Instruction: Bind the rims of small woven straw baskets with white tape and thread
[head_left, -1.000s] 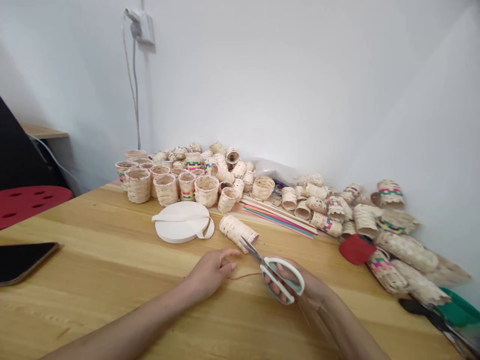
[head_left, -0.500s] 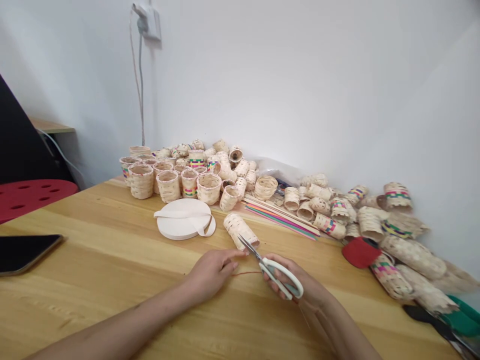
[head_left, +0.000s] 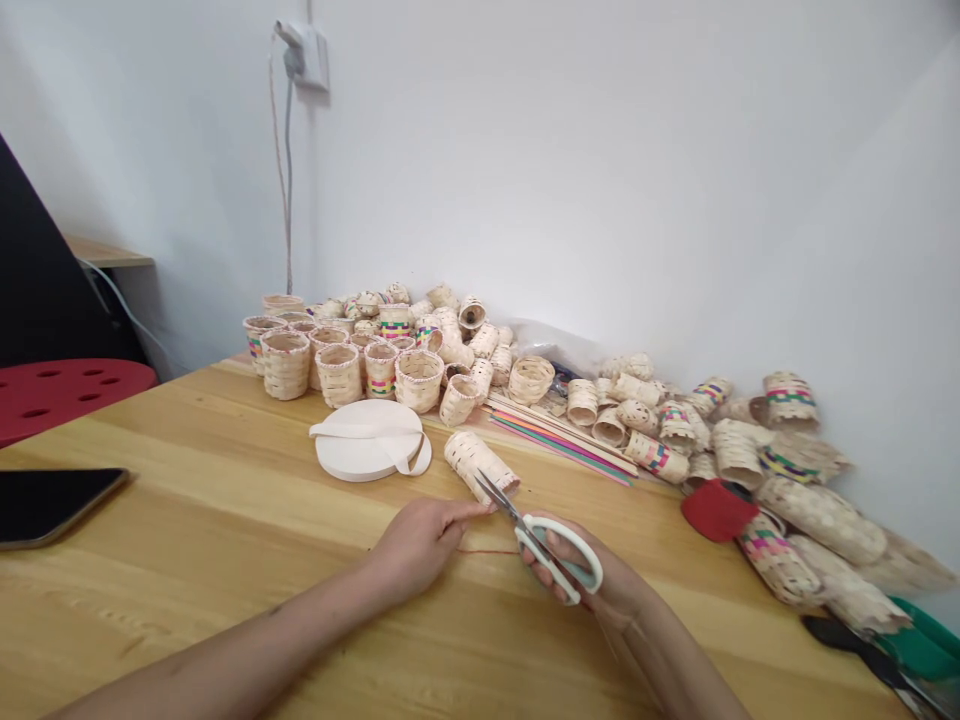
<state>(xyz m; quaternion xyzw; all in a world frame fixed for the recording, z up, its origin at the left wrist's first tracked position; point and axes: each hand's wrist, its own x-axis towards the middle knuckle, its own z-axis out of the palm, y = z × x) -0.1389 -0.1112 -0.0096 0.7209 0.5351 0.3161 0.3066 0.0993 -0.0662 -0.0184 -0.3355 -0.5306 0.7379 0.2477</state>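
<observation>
My right hand (head_left: 600, 580) grips white-handled scissors (head_left: 551, 548), blades pointing up-left and slightly parted near a small woven basket tube (head_left: 478, 464) lying on the wooden table (head_left: 225, 540). My left hand (head_left: 420, 545) rests on the table with its fingers pinched on a thin red thread (head_left: 487, 551) that runs toward the scissors. The index finger reaches toward the tube's near end.
A roll of white tape (head_left: 367, 450) lies behind my left hand. Several woven baskets (head_left: 360, 360) stand at the back, more lie in a heap (head_left: 750, 450) at right with coloured strips (head_left: 562, 435). A dark phone (head_left: 45, 505) sits at left, a red stool (head_left: 60, 390) beyond.
The view has shifted slightly. Both hands stay almost in place; the scissors have edged a little toward the left hand.
</observation>
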